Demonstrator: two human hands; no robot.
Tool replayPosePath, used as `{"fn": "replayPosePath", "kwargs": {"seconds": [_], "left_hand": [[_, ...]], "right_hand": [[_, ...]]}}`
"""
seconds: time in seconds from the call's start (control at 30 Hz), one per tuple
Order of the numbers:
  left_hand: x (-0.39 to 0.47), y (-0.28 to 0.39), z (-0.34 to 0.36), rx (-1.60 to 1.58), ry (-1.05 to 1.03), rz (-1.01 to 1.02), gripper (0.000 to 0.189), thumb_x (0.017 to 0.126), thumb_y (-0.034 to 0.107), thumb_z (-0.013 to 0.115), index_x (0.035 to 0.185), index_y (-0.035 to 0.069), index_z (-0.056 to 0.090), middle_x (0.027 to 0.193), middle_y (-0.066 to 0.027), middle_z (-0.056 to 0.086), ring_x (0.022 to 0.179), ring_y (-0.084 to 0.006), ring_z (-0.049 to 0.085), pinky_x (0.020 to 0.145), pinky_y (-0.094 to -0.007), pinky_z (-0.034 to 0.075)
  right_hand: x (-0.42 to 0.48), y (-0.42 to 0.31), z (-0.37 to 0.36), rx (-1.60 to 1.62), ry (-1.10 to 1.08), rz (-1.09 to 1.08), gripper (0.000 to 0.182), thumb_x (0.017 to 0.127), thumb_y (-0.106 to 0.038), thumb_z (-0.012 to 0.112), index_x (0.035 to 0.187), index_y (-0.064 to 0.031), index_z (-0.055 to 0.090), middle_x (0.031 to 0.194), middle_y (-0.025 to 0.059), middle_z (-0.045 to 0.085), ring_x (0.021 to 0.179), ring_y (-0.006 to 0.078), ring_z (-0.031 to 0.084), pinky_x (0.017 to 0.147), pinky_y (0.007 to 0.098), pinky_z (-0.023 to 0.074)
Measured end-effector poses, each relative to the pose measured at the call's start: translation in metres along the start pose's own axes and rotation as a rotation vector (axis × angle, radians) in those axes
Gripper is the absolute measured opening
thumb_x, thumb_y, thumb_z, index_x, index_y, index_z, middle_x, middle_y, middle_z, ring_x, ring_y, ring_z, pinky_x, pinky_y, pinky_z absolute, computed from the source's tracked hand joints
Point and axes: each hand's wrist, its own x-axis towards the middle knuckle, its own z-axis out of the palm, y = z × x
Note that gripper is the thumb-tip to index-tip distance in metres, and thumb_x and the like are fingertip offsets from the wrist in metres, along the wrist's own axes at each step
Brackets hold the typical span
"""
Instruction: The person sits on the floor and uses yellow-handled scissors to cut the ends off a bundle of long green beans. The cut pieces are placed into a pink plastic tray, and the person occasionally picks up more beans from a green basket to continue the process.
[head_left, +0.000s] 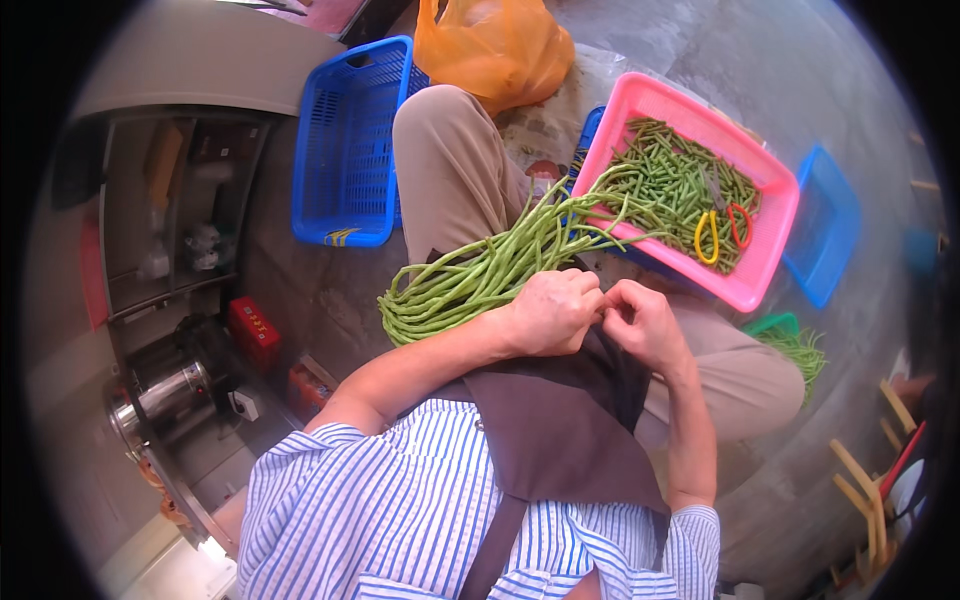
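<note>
My left hand (559, 311) and my right hand (641, 322) meet over my lap, with fingertips pinched together. Whatever may be between the fingers is too small or hidden to make out. Long green yard-long beans (480, 274) lie in a bundle across my lap, just beyond my left forearm, their ends reaching over a pink plastic basket (694, 281). Short cut bean pieces (667, 187) fill much of this basket's floor. On top of them rest scissors (716, 217) with one yellow and one red handle loop.
A blue plastic crate (349, 142) stands at left, beside an orange plastic bag (495, 52). Right of the pink basket lies a blue plastic tray (825, 225). More long beans (806, 356) sit in a green container by my right knee. Wooden legs (862, 487) stand at lower right.
</note>
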Motion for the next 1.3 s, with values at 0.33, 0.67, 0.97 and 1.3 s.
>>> {"fn": "replayPosePath", "kwargs": {"seconds": [0.33,0.67,0.97,1.3], "left_hand": [[-0.005,0.006,0.005,-0.095,-0.005,0.074,0.023,0.071,0.014,0.072,0.09,0.005,0.062,0.087,-0.01,0.06,0.077,-0.0269,0.061,0.066,-0.0367,0.051],[-0.004,0.0,-0.045,-0.306,0.145,-0.11,0.016,0.076,-0.003,0.068,0.09,0.004,0.067,0.089,-0.0107,0.064,0.079,-0.0274,0.065,0.069,-0.0341,0.053],[0.027,-0.043,-0.058,0.074,0.151,-0.288,0.013,0.08,0.008,0.067,0.092,0.002,0.068,0.087,-0.0126,0.064,0.076,-0.0316,0.064,0.068,-0.0383,0.052],[0.043,-0.052,-0.048,-0.136,0.107,-0.333,0.01,0.078,0.011,0.068,0.08,0.001,0.069,0.07,-0.0105,0.064,0.063,-0.021,0.062,0.059,-0.0346,0.05]], "right_hand": [[0.024,0.094,0.037,-0.064,-0.124,0.175,0.015,0.083,-0.016,0.056,0.086,-0.0019,0.061,0.077,0.0147,0.061,0.075,0.0306,0.062,0.071,0.0409,0.0487],[0.08,0.0,0.007,-0.091,0.348,-0.297,0.022,0.086,-0.006,0.061,0.107,-0.0009,0.062,0.087,0.0136,0.059,0.08,0.025,0.06,0.075,0.0357,0.0484],[0.112,-0.01,-0.002,-0.484,0.152,-0.55,0.012,0.08,-0.001,0.058,0.09,0.0,0.063,0.087,0.0152,0.06,0.085,0.0336,0.06,0.076,0.0401,0.0494],[0.084,-0.031,-0.009,-0.597,0.303,-0.548,0.009,0.076,-0.005,0.061,0.084,0.0001,0.059,0.081,0.0146,0.06,0.073,0.0337,0.058,0.069,0.0423,0.0496]]}}
